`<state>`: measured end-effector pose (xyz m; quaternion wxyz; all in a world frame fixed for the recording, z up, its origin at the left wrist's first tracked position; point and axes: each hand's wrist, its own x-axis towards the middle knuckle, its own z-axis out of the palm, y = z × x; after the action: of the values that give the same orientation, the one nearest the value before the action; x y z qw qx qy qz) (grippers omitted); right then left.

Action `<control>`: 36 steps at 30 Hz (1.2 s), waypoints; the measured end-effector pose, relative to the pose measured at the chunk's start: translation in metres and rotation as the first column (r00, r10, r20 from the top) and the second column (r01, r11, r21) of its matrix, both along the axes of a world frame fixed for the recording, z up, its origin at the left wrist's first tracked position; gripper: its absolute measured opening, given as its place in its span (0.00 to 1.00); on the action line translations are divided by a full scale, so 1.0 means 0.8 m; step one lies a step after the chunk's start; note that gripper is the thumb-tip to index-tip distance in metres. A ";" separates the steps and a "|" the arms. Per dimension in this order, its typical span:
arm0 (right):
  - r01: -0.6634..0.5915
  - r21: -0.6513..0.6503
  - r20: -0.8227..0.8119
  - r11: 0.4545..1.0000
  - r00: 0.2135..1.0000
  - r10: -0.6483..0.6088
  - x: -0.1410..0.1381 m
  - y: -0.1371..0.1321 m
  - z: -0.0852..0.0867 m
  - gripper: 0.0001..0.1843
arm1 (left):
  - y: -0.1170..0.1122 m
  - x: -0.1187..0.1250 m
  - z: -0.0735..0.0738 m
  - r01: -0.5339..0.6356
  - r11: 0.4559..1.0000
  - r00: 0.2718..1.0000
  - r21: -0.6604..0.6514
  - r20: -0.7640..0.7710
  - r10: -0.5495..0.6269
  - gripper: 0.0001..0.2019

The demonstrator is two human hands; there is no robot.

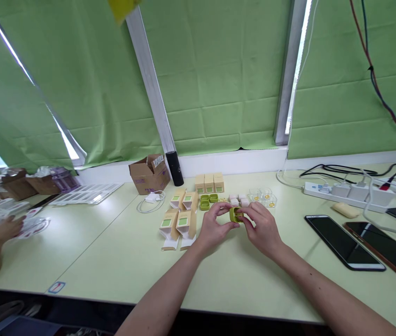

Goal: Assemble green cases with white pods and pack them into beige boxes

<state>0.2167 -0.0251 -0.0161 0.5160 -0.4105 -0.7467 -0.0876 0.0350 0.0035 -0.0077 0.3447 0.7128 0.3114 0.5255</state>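
A small olive-green square case point(233, 214) is held above the table between my two hands, its open side towards me. My left hand point(215, 225) is closed round its left side, with the thumb below and fingers above. My right hand point(262, 227) grips its right side, and the fingertips reach to the opening; whether they hold a small part inside is hidden. Just behind lie several matching green cases point(204, 204), small yellow pieces point(222, 199), pale pink blocks point(242, 200) and clear cups point(270, 200) with gold-coloured bits.
Opened cartons point(168, 223) lie left of my hands, closed cartons point(209, 183) behind. A brown box point(149, 173), black cylinder point(174, 169) and white cable point(151, 198) stand farther back. Phones point(343, 241) and a power strip point(348, 195) are right. Another person's hand point(7, 229) works far left.
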 end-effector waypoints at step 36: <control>-0.016 -0.020 0.035 1.000 0.999 0.017 0.001 0.005 -0.003 0.07 | -0.003 -0.002 0.010 0.074 0.983 0.997 -0.167 0.011 -0.073 0.24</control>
<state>0.2177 -0.0215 -0.0186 0.4996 -0.4076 -0.7598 -0.0830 0.0331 0.0011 0.0001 0.4231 0.6910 0.3271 0.4864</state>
